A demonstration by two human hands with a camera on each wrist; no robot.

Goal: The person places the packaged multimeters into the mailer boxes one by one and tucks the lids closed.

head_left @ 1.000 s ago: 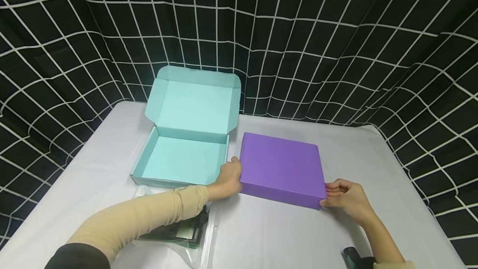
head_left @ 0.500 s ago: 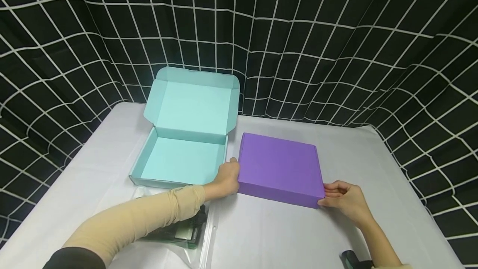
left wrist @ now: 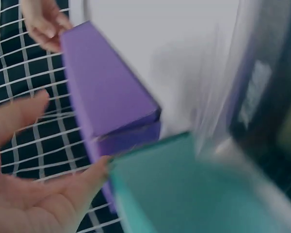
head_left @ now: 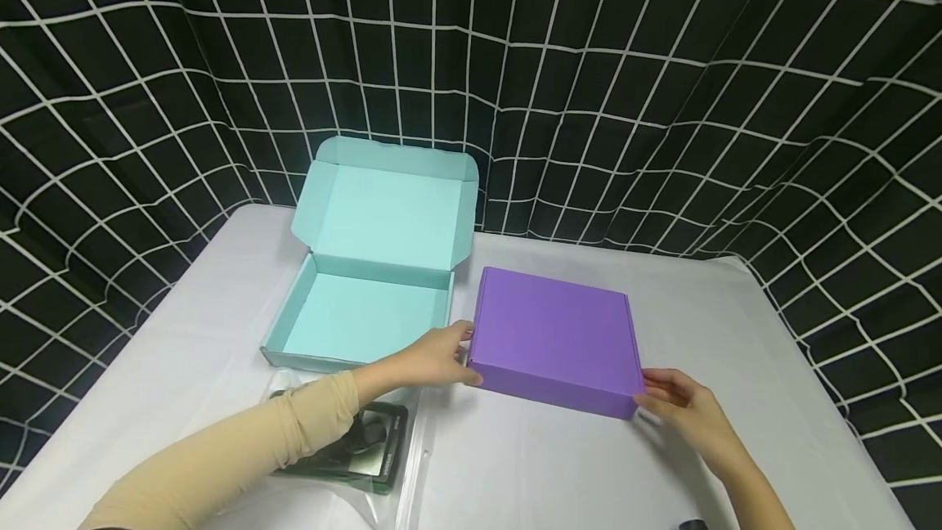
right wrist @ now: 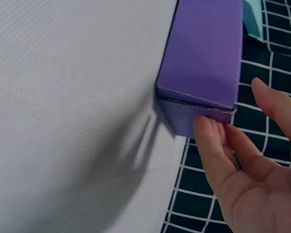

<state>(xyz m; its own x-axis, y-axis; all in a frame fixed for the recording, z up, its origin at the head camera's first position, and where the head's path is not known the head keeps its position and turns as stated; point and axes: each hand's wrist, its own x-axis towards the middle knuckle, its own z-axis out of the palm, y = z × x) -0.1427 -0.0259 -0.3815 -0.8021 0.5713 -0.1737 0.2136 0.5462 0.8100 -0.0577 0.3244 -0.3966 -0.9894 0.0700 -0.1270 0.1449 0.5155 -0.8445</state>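
Purple box [head_left: 555, 338] lies closed on the right of the tabletop [head_left: 559, 469], between my two loosely spread hands.
My left hand [head_left: 430, 357] reaches between it and the teal box [head_left: 361, 317], contact unclear; my right hand [head_left: 688, 409] only touches its right end, thumb clear. Neither grips, so lifting now might drop it; a leftward shove could jam my fingers.

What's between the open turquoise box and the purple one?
In the head view, the left hand is at the near end of the gap between the turquoise box and purple box; bare white cloth beyond.
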